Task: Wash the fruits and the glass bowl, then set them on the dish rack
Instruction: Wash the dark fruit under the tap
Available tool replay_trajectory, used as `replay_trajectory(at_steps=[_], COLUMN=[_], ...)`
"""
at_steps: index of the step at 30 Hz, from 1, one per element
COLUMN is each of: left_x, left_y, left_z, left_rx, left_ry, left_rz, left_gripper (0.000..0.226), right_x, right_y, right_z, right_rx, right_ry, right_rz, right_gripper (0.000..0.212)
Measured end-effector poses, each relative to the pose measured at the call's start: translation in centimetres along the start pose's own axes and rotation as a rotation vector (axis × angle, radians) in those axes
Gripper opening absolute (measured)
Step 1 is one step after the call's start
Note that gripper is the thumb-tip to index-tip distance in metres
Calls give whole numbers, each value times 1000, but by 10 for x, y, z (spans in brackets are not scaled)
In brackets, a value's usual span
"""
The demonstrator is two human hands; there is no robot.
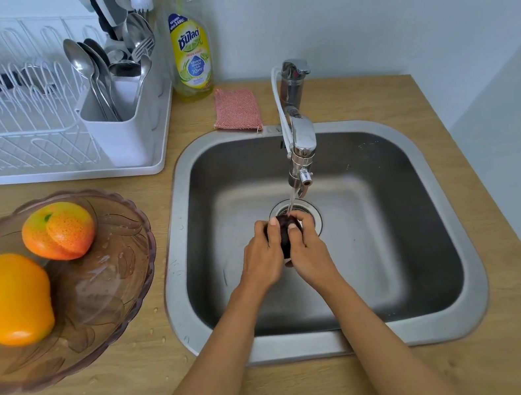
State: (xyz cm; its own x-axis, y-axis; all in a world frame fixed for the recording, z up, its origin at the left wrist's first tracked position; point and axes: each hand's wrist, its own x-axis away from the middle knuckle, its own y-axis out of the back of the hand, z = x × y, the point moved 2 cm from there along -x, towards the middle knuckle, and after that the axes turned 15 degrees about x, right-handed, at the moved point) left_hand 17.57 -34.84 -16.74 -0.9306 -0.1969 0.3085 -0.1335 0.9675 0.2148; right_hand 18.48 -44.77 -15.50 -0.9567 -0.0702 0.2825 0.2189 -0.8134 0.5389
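Where the light wooden worktop (374, 100) fills the view, a square stainless-steel sink (433, 236) is set into its right half, with a chrome tap (303, 141) at the sink's far rim running a thin stream of water down over the drain. At the far left corner of the worktop stands a white wire dish rack (8, 137) with a white plastic cutlery holder (122, 134) full of metal spoons and forks. At the left edge, nearer the front, sits a tinted, scalloped glass bowl (102, 295) holding a smooth orange mango-shaped fruit (10, 298) and, touching it, an orange-red peach (58, 231). A yellow bottle of dish soap (190, 53) stands at the far edge, a pink mesh scrubbing cloth (237, 111) just beside it. Over the drain, the left hand (262, 256) and right hand (308, 251) curl around a small dark purple fruit (287, 230), gripping it under the stream.
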Motion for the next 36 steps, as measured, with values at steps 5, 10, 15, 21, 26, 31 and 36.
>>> replay_trajectory(at_steps=[5,10,15,21,26,31,36], left_x=[-1,1,-1,1,-1,-12,-15], left_y=[-3,-8,-3,-1,-3,-1,-2], left_z=[-1,0,-2,-4,-4,-1,-5], left_rx=[-26,-53,-13,25,129,193,436], left_ry=[-94,-158,-181,-251,-162,142,518], left_rz=[23,59,34,110,78,89,154], left_gripper=[39,33,36,36,30,42,55], right_x=[-7,-12,-6,-11,-9,-1,0], right_y=[6,11,9,11,11,7,7], right_z=[4,0,-2,-4,-2,-4,-4], right_rx=[-22,-111,9,-254,-229,-36,6], right_ry=[-79,-296,-332,-327,-242,-116,-77], right_rz=[-98,18,113,171,181,135,104], right_gripper=[11,36,56,59,48,27,25])
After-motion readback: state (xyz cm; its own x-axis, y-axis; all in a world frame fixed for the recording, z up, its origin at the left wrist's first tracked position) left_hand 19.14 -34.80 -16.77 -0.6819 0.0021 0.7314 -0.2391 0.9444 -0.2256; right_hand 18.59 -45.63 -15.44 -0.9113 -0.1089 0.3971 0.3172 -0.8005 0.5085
